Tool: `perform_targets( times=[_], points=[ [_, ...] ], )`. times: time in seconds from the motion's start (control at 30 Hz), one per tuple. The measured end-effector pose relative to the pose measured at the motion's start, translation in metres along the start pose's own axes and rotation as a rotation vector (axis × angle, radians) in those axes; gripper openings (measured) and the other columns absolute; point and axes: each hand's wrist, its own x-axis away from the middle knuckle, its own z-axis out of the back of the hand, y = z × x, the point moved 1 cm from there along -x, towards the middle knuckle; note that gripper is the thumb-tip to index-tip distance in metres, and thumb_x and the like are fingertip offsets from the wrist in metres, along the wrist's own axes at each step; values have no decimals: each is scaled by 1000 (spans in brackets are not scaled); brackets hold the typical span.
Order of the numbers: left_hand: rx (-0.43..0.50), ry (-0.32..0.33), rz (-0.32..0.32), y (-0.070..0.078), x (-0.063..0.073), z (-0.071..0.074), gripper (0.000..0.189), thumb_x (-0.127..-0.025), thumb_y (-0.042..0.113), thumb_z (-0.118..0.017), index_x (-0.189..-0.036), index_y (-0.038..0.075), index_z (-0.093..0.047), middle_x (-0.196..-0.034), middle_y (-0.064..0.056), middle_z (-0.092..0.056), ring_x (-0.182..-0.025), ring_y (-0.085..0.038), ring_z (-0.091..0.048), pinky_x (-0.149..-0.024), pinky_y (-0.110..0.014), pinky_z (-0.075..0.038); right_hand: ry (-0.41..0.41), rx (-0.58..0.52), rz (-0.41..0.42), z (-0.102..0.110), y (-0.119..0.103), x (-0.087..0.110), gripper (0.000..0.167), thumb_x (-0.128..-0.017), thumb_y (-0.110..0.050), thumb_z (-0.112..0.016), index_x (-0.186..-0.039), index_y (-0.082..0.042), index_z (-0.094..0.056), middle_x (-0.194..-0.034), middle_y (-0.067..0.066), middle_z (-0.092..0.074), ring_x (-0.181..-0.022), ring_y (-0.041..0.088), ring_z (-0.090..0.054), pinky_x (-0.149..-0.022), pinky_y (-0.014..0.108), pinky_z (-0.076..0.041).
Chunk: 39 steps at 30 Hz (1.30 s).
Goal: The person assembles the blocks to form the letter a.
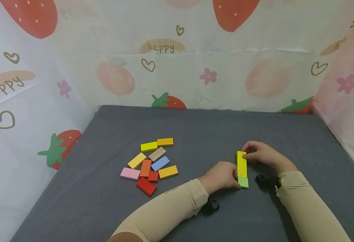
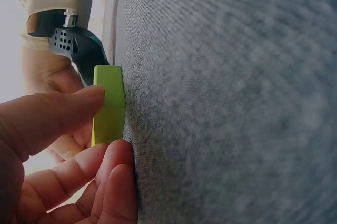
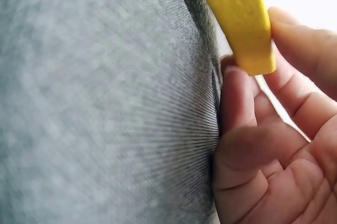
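Observation:
My left hand [image 1: 220, 176] pinches the light green block [image 1: 243, 182] at the near end of a short row on the grey cloth. Its thumb lies against the green block in the left wrist view, with the other fingers bent along the row's side. Yellow [image 1: 241, 164] makes up the far part of the row, touching the green; whether it is one block or two I cannot tell. At the far end my right hand [image 1: 264, 155] holds the yellow block [image 3: 239, 21] between thumb and fingers, close to the cloth.
Left of the hands lie several loose blocks, among them a pink block [image 1: 130, 173], a blue block [image 1: 160, 163], a wooden block [image 1: 157, 154] and a red block [image 1: 146, 186]. Grey cloth [image 1: 201, 131] covers the table. A printed curtain [image 1: 195, 84] hangs behind it.

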Motion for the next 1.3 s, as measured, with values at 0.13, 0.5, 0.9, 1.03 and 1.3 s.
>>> perform_targets(
  times=[0.13,0.5,0.9,1.03,1.3],
  points=[
    [-6,5,-7,0,0,0,31,-77,28,-83,-68,19,-55,-60,8,-44,-52,-7,-39,-50,-18,-33,12,36,-4,1,1,0,25,-91,-14,-67,-108,2,-59,-96,8,-63,-73,17,-50,-62,28,-44],
    [-10,-2,-17,1,2,3,36,-77,31,-83,-67,18,-50,-59,8,-37,-52,-6,-35,-49,-18,-29,-103,-65,-148,4,3,11,48,-91,-21,-69,-125,3,-45,-77,3,-62,-66,17,-63,-65,31,-56],
    [-10,9,-14,3,2,0,36,-77,29,-83,-65,19,-50,-57,8,-36,-49,-6,-34,-48,-18,-29,-172,-161,-130,4,9,12,53,-90,-15,-69,-128,6,-38,-81,5,-64,-70,14,-67,-70,31,-58],
    [-6,5,-4,6,3,-1,39,-77,29,-82,-63,20,-47,-54,8,-33,-47,-6,-31,-46,-18,-27,-178,-171,-127,4,9,12,53,-90,-14,-69,-128,6,-38,-81,5,-64,-70,13,-67,-70,30,-58],
    [-11,6,-7,7,5,-2,38,-78,29,-82,-63,20,-48,-54,9,-34,-46,-6,-31,-46,-18,-27,-187,-175,-102,3,9,13,45,-91,-12,-68,-122,6,-41,-79,3,-64,-69,12,-66,-69,28,-58]
  ],
)
